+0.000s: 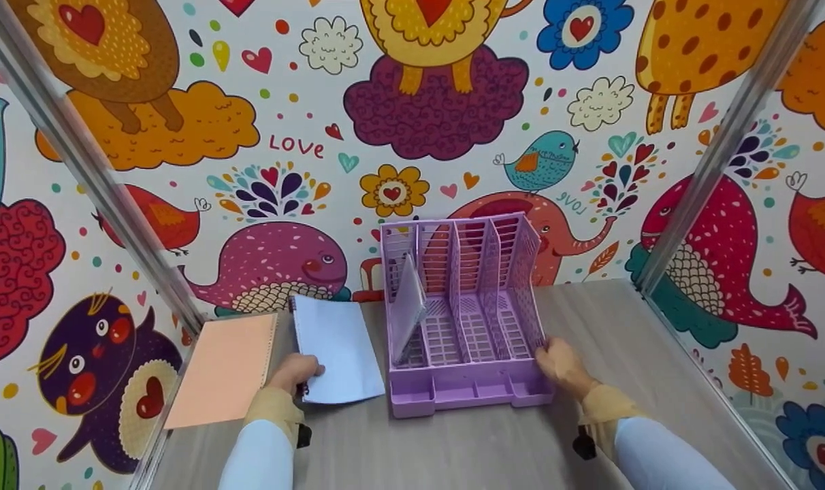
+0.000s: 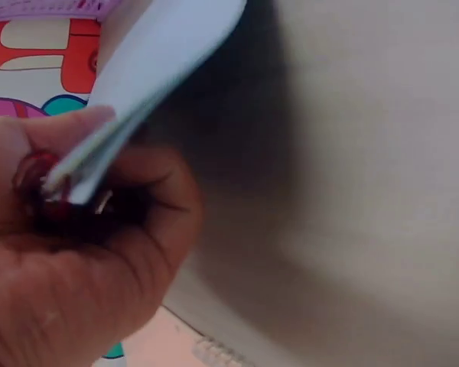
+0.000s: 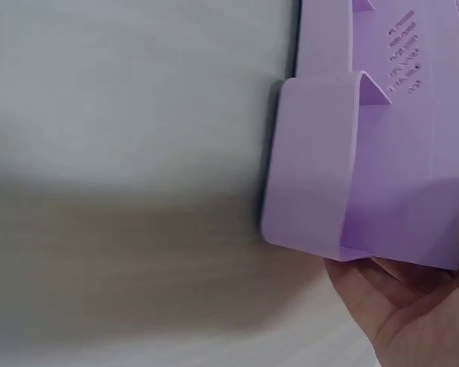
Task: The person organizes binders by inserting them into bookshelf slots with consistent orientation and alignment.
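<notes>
My left hand (image 1: pixel 298 371) pinches a light blue spiral notebook (image 1: pixel 341 354) by its coil-bound edge, thumb on the cover. In the left wrist view the notebook (image 2: pixel 164 65) is lifted at an angle over the table, its dark red coil inside the hand. To its right stands a purple desk file organizer (image 1: pixel 470 384) with upright dividers and a low front tray. The right hand (image 1: pixel 563 364) grips the organizer's right side near the front corner. In the right wrist view some fingers (image 3: pixel 359 294) go behind its lower edge. A thin, pale booklet (image 1: pixel 410 316) leans in the leftmost slot.
A peach spiral notebook (image 1: pixel 225 371) lies flat at the left of the wooden table (image 1: pixel 467 452). Behind the organizer rises a wall (image 1: pixel 392 116) with cartoon animals. Metal posts (image 1: pixel 79 150) stand at both back corners.
</notes>
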Tool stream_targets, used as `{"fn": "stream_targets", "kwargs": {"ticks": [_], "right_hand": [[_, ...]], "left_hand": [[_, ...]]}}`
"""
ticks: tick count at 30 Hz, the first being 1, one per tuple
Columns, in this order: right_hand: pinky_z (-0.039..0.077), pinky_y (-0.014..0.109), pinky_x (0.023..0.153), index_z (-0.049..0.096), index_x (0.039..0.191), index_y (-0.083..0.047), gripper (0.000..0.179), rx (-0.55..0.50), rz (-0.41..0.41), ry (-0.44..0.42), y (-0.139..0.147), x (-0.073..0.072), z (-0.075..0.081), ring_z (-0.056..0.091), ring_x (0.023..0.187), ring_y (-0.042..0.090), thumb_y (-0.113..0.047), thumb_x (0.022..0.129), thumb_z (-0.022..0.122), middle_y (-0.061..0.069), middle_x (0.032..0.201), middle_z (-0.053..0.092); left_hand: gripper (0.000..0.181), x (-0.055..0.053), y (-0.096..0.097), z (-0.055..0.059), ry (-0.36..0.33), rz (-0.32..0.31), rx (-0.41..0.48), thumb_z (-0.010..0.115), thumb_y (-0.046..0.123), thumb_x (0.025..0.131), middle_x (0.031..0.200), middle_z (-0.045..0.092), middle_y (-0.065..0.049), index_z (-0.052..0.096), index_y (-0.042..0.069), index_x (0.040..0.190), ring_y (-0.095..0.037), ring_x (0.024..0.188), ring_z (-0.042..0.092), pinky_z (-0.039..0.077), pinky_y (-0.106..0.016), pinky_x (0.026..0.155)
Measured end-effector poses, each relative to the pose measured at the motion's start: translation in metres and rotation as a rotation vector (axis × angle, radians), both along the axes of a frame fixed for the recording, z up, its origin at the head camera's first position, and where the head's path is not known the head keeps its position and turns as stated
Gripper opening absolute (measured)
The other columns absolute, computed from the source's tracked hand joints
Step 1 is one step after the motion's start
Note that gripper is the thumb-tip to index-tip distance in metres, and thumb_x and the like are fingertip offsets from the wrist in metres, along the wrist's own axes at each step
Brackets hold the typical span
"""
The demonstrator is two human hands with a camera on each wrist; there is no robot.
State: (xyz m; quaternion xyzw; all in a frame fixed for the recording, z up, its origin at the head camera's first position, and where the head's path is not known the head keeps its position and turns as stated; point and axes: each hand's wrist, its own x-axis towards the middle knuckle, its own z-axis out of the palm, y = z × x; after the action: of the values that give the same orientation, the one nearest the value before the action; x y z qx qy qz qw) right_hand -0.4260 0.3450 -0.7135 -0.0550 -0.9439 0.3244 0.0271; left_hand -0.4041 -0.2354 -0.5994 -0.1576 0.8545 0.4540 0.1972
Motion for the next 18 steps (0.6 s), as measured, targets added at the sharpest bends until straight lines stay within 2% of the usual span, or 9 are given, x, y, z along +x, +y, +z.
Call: {"fn": "stream_targets", "kwargs": {"ticks": [2, 5, 6, 8, 9, 12, 15, 18], "right_hand": [[0.062, 0.048, 0.084, 0.073, 0.127, 0.008, 0.045, -0.06, 0.013, -0.034, -0.005, 0.006, 0.017, 0.07, 0.092, 0.031, -0.022, 0.096, 0.058, 0.023, 0.108, 0.08], [0.063, 0.051, 0.094, 0.068, 0.137, 0.012, 0.053, -0.14, 0.041, -0.066, -0.008, 0.01, 0.03, 0.072, 0.101, 0.035, -0.015, 0.094, 0.059, 0.029, 0.118, 0.079], [0.062, 0.053, 0.1, 0.066, 0.14, 0.011, 0.054, -0.161, 0.038, -0.085, -0.008, 0.01, 0.031, 0.073, 0.106, 0.035, -0.014, 0.093, 0.059, 0.029, 0.122, 0.079], [0.062, 0.052, 0.102, 0.067, 0.14, 0.009, 0.052, -0.16, 0.035, -0.098, -0.006, 0.004, 0.022, 0.073, 0.109, 0.033, -0.013, 0.094, 0.057, 0.026, 0.123, 0.08], [0.062, 0.05, 0.099, 0.068, 0.137, 0.009, 0.049, -0.154, 0.043, -0.094, -0.004, 0.0, 0.016, 0.073, 0.107, 0.032, -0.012, 0.094, 0.057, 0.026, 0.12, 0.08], [0.062, 0.049, 0.102, 0.071, 0.136, 0.004, 0.047, -0.153, 0.028, -0.102, -0.005, -0.007, 0.006, 0.073, 0.109, 0.028, -0.012, 0.094, 0.057, 0.021, 0.122, 0.081], [0.061, 0.052, 0.106, 0.068, 0.137, 0.007, 0.047, -0.176, 0.067, -0.088, -0.011, 0.001, 0.016, 0.074, 0.111, 0.034, -0.009, 0.095, 0.057, 0.026, 0.125, 0.079], [0.06, 0.052, 0.108, 0.068, 0.136, 0.008, 0.047, -0.146, 0.051, -0.087, -0.018, 0.004, 0.021, 0.073, 0.111, 0.034, -0.01, 0.095, 0.057, 0.027, 0.125, 0.079]], "left_hand": [[0.051, 0.001, 0.003, 0.005, 0.028, -0.002, 0.034, 0.056, 0.012, 0.104, 0.127, 0.064, -0.029, 0.054, -0.023, 0.142, -0.03, 0.102, 0.063, 0.059, -0.034, 0.084], [0.052, 0.002, 0.006, 0.013, 0.044, 0.018, 0.105, 0.049, 0.016, 0.11, 0.119, 0.066, -0.025, 0.051, -0.022, 0.145, -0.026, 0.098, 0.066, 0.063, -0.034, 0.083], [0.052, 0.003, 0.007, 0.016, 0.045, 0.025, 0.131, 0.047, 0.018, 0.112, 0.115, 0.066, -0.022, 0.05, -0.021, 0.146, -0.025, 0.095, 0.067, 0.063, -0.034, 0.081], [0.052, 0.004, 0.007, 0.022, 0.049, 0.037, 0.174, 0.045, 0.02, 0.114, 0.108, 0.065, -0.017, 0.047, -0.019, 0.148, -0.022, 0.091, 0.068, 0.064, -0.032, 0.079], [0.052, 0.005, 0.007, 0.024, 0.052, 0.043, 0.193, 0.044, 0.021, 0.115, 0.106, 0.064, -0.015, 0.045, -0.018, 0.149, -0.021, 0.09, 0.067, 0.064, -0.032, 0.078], [0.05, 0.008, 0.007, 0.032, 0.079, 0.062, 0.248, 0.043, 0.02, 0.116, 0.105, 0.063, -0.014, 0.042, -0.017, 0.149, -0.02, 0.088, 0.068, 0.064, -0.031, 0.076], [0.042, 0.013, 0.007, 0.038, 0.115, 0.081, 0.282, 0.043, 0.019, 0.116, 0.102, 0.065, -0.013, 0.044, -0.015, 0.141, -0.019, 0.086, 0.068, 0.063, -0.031, 0.074], [0.037, 0.019, 0.008, 0.043, 0.148, 0.095, 0.304, 0.043, 0.017, 0.117, 0.102, 0.07, -0.014, 0.048, -0.013, 0.138, -0.019, 0.087, 0.071, 0.063, -0.03, 0.074]]}}
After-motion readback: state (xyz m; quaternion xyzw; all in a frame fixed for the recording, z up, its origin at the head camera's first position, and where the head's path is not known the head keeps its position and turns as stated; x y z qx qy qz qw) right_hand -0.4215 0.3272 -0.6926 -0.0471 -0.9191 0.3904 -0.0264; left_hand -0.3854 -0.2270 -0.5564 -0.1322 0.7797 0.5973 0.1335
